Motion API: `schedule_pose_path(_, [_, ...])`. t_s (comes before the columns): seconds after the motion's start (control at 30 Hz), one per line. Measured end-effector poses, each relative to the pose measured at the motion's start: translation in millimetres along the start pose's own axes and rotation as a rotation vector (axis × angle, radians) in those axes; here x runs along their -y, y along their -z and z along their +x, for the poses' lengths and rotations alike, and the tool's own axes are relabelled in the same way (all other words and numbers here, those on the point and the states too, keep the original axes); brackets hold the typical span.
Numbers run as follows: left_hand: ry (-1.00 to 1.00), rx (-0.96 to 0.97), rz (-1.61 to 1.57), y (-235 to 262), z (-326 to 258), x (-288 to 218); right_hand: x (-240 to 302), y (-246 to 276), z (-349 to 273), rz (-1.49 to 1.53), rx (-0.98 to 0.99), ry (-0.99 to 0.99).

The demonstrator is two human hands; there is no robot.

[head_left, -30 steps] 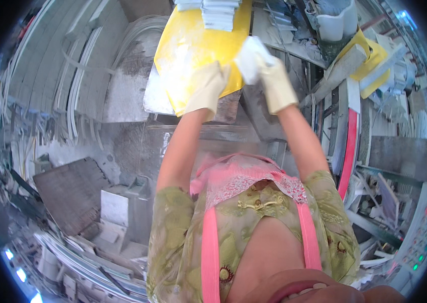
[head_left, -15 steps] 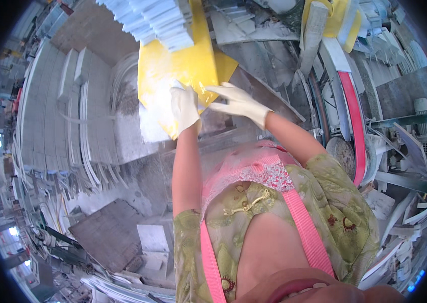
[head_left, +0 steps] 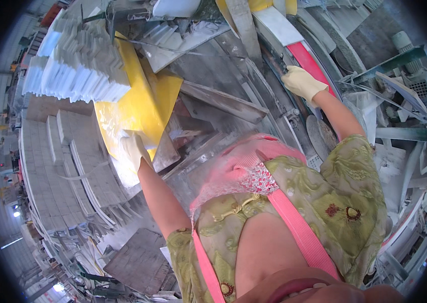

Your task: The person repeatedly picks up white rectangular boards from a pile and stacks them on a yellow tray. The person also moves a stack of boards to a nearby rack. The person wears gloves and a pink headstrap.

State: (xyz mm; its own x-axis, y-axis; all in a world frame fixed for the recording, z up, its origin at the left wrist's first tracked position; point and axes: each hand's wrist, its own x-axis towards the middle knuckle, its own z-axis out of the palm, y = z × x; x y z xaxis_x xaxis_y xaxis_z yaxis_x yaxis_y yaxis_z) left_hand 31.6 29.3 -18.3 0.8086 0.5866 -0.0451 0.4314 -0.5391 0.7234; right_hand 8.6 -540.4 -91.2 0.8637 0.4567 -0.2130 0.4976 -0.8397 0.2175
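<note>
My left hand point(head_left: 136, 149), in a pale glove, rests against the lower part of a glossy yellow sheet point(head_left: 140, 103). Glare and blur hide how its fingers lie. Out to the right, my gloved right hand point(head_left: 305, 85) is closed beside a red belt-like strip point(head_left: 310, 61). Its fingers curl at the dark rail left of that strip, and what they grip, if anything, is hidden. A stack of thin whitish slats point(head_left: 79, 65) stands on the upper left of the yellow sheet.
Long grey strips point(head_left: 46, 171) are stacked at the left. A loose board point(head_left: 193, 98) lies slanted past the yellow sheet. A round disc point(head_left: 319, 132) sits below my right hand. A flat brown board point(head_left: 140, 260) lies at lower left; green beams point(head_left: 400, 134) cross the right.
My right hand has left the yellow sheet's edge and reached right to the red strip, closing there. My left hand stays at the sheet. The whole view has turned to the right.
</note>
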Motion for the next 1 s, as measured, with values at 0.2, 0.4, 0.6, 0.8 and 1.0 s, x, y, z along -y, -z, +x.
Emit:
schedule_pose_path(0.2, [-0.015,-0.005,-0.194,-1.2,-7.6,-9.1,-1.3,-16.0,2.0,0.003,-0.044,0.083])
schedule_pose_path(0.4, [0.051,-0.167,-0.158,-14.9,-12.9,-20.9,-1.2,-11.5,-2.3,0.237,-0.26,0.072])
schedule_pose_path(0.6, [0.083,-0.171,-0.15,-11.7,-14.8,-24.3,1.9,-6.3,-2.2,0.213,-0.216,0.044])
schedule_pose_path(0.8, [0.092,-0.125,-0.265,-12.8,-16.5,-22.3,5.7,-12.6,0.1,0.115,-0.127,0.012])
schedule_pose_path(1.0, [0.092,-0.12,-0.322,-12.7,-17.9,-21.9,8.2,-19.7,-1.8,0.191,-0.144,-0.041])
